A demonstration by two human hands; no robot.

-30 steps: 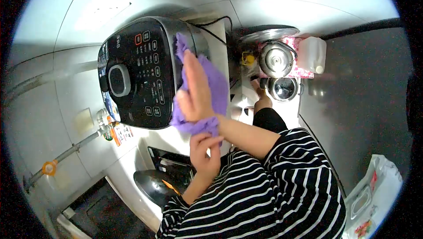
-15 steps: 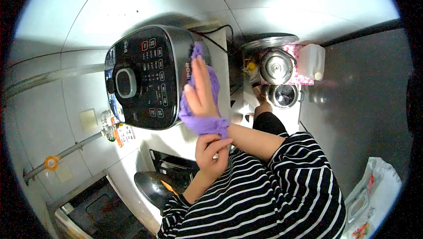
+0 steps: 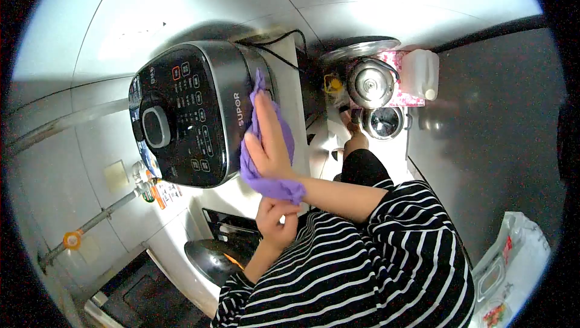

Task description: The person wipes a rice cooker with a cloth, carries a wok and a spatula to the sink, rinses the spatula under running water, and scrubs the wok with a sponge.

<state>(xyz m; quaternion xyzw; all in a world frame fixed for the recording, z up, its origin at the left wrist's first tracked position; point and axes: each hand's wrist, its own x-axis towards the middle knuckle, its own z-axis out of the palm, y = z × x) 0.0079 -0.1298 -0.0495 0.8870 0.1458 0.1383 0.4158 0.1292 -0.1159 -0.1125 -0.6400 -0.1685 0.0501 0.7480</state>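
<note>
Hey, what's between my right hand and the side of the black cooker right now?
A purple cloth lies between your right hand and the side of the cooker, as the head view shows.

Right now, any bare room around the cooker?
Bare white counter between SUPOR cooker and black panel; also a narrow strip right of the purple cloth. Crowded: kettle, pot and jug close together.

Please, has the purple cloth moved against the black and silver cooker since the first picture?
Yes. Against the cooker, the purple cloth has moved away from its black control panel; the pale lettering, first hidden, now shows.
</note>
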